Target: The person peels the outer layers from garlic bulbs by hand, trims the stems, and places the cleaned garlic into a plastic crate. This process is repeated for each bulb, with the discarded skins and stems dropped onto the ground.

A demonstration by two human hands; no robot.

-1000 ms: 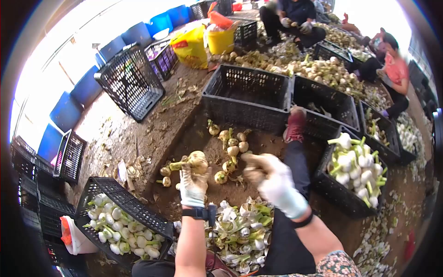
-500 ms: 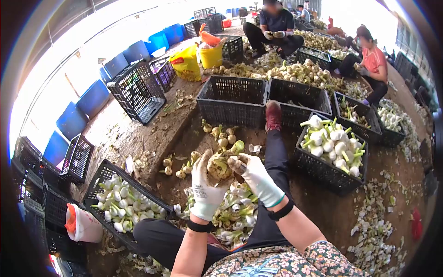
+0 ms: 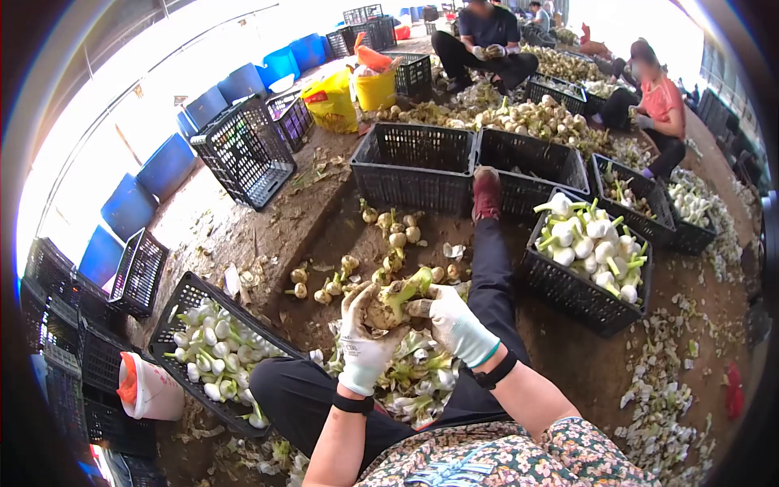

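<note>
Both my hands wear white gloves with dirty fingertips. My left hand [image 3: 363, 329] is wrapped round a dirty, brownish garlic bulb [image 3: 381, 311] with a thick green stem. At the bulb's right side, my right hand [image 3: 454, 319] has its fingers closed against the stem and outer skin. The stem points up and to the right. Below my hands lies a heap of peeled leaves and skins [image 3: 418, 377]. Beyond them, several unpeeled bulbs [image 3: 396, 235] rest on the soil.
A crate of white bulbs [image 3: 580, 292] stands at the right, another crate [image 3: 268, 333] at the lower left. Two black crates [image 3: 414, 183] are ahead, near my outstretched shoe [image 3: 487, 195]. A white bucket [image 3: 158, 394] stands far left. Two people sit beyond, beside piled bulbs.
The bulb has turned in my hands, so its green stem now leans right across it. My right hand has shifted slightly right and down. The whole view has moved a little.
</note>
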